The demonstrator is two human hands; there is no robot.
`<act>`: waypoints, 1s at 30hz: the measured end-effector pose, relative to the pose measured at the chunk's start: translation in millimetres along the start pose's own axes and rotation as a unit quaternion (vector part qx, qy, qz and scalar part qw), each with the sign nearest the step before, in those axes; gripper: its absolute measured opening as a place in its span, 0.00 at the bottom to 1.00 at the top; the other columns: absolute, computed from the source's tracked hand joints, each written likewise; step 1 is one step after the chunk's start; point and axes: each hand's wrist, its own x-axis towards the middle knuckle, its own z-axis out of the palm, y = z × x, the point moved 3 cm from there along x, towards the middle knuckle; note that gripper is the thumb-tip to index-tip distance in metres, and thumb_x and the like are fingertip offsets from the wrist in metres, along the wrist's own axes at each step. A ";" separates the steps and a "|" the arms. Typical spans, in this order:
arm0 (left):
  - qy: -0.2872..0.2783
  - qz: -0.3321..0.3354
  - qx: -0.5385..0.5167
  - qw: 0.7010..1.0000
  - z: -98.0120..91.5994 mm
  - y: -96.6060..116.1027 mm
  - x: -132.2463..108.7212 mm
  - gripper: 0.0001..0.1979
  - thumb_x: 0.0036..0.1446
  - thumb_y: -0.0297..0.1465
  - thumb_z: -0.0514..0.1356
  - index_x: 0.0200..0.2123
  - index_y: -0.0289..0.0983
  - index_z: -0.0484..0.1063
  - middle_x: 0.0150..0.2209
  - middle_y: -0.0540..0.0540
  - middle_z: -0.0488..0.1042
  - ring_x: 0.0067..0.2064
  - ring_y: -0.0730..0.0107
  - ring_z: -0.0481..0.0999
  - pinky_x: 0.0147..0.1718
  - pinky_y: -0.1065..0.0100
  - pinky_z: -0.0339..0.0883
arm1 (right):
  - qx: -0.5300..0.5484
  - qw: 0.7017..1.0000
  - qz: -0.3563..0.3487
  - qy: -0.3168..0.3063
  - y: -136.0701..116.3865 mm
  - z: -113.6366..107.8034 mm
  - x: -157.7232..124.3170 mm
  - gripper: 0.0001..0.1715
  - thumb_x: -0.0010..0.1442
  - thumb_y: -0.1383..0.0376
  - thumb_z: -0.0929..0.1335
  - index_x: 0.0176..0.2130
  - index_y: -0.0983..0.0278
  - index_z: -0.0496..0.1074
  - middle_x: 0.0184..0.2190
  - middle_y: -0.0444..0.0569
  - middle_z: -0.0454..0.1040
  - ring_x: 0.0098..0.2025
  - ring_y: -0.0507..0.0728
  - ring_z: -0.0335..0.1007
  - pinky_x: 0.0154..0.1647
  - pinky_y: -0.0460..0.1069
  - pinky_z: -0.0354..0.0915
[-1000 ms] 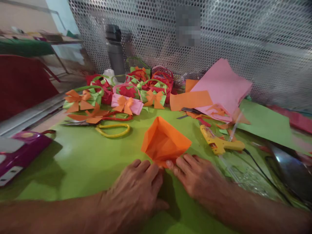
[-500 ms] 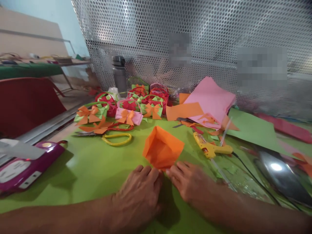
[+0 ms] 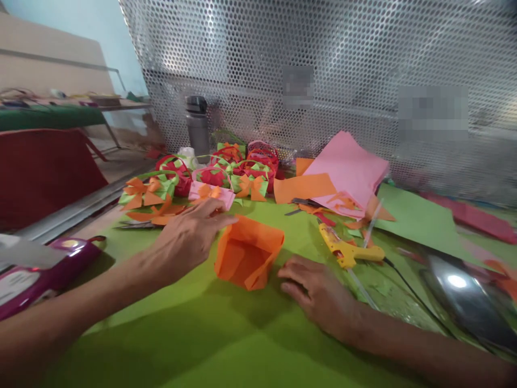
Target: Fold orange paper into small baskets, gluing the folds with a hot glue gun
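Note:
An orange folded-paper box (image 3: 244,261) stands on the green tabletop, its open side tilted toward me. My left hand (image 3: 188,240) reaches past its left side, fingers stretched forward and a fingertip close to the box's upper-left corner; I cannot tell if they touch. Beneath that hand, scissors (image 3: 135,224) show only their blades, the handles being hidden. My right hand (image 3: 309,288) rests on the table just right of the box, its fingers loosely bent, thumb apart and nothing in them.
Small paper baskets with bows (image 3: 250,183) cluster at the back beside a grey bottle (image 3: 197,126). To the right lie a yellow glue gun (image 3: 343,248) with a cord, pink sheets (image 3: 343,167), green paper (image 3: 416,215) and a phone (image 3: 464,291). A purple device (image 3: 60,269) sits at left.
Both hands have come off the box's near edge. My left hand has moved forward and left over the scissors; my right hand shifted slightly. The box has moved left and turned.

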 end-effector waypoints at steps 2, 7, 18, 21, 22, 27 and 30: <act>-0.062 0.034 0.040 0.997 7.2 -5.0 -3.1 0.31 0.48 0.13 0.46 0.48 0.46 0.70 0.56 0.42 0.61 0.53 0.57 0.66 0.34 0.65 0.69 | -0.002 1.000 -0.006 -0.002 -0.5 3.5 -1.9 0.08 0.60 0.68 0.63 0.37 0.65 0.71 0.33 0.49 0.71 0.36 0.54 0.67 0.37 0.48 0.62; -0.162 0.083 -0.010 0.983 11.6 -1.5 -7.6 0.31 0.48 0.13 0.49 0.45 0.52 0.72 0.65 0.50 0.46 0.62 0.54 0.52 0.52 0.50 0.58 | -0.011 1.000 -0.022 -0.003 2.5 7.1 -3.7 0.09 0.61 0.68 0.62 0.35 0.65 0.71 0.33 0.49 0.70 0.35 0.54 0.66 0.37 0.49 0.62; -0.052 0.083 -0.146 0.984 18.4 -0.3 -2.8 0.13 0.60 0.26 0.51 0.35 0.39 0.75 0.57 0.41 0.65 0.58 0.63 0.62 0.54 0.56 0.58 | 0.019 0.985 -0.026 0.167 1.1 -19.5 -1.1 0.05 0.58 0.72 0.62 0.32 0.63 0.64 0.27 0.45 0.68 0.29 0.52 0.65 0.30 0.46 0.62; -0.054 0.061 -0.159 0.984 19.6 -2.8 -2.2 0.13 0.60 0.26 0.50 0.32 0.38 0.74 0.54 0.41 0.67 0.54 0.63 0.68 0.49 0.60 0.65 | -0.010 0.972 -0.040 0.229 2.8 -31.3 0.1 0.13 0.58 0.73 0.60 0.45 0.64 0.63 0.40 0.52 0.71 0.44 0.56 0.67 0.43 0.52 0.65; -0.054 0.061 -0.164 0.983 18.7 -2.6 -1.4 0.12 0.60 0.26 0.50 0.31 0.38 0.74 0.54 0.40 0.68 0.54 0.63 0.69 0.48 0.61 0.66 | -0.020 0.970 -0.049 0.237 4.2 -34.3 1.1 0.18 0.59 0.73 0.60 0.49 0.63 0.60 0.46 0.54 0.69 0.49 0.57 0.64 0.48 0.54 0.63; -0.045 0.094 -0.194 0.975 7.3 7.0 5.6 0.12 0.60 0.25 0.50 0.32 0.38 0.72 0.53 0.39 0.69 0.53 0.65 0.69 0.48 0.64 0.66 | -0.019 0.979 -0.061 0.192 13.0 -43.5 8.9 0.28 0.59 0.74 0.58 0.58 0.62 0.54 0.57 0.54 0.62 0.61 0.57 0.52 0.59 0.59 0.55; -0.038 0.117 -0.200 0.972 2.3 16.4 11.6 0.13 0.60 0.24 0.49 0.30 0.38 0.73 0.53 0.39 0.69 0.53 0.64 0.70 0.47 0.64 0.66 | -0.013 0.983 -0.075 0.166 11.0 -49.7 10.2 0.28 0.60 0.73 0.59 0.58 0.61 0.55 0.58 0.53 0.61 0.61 0.57 0.50 0.59 0.58 0.54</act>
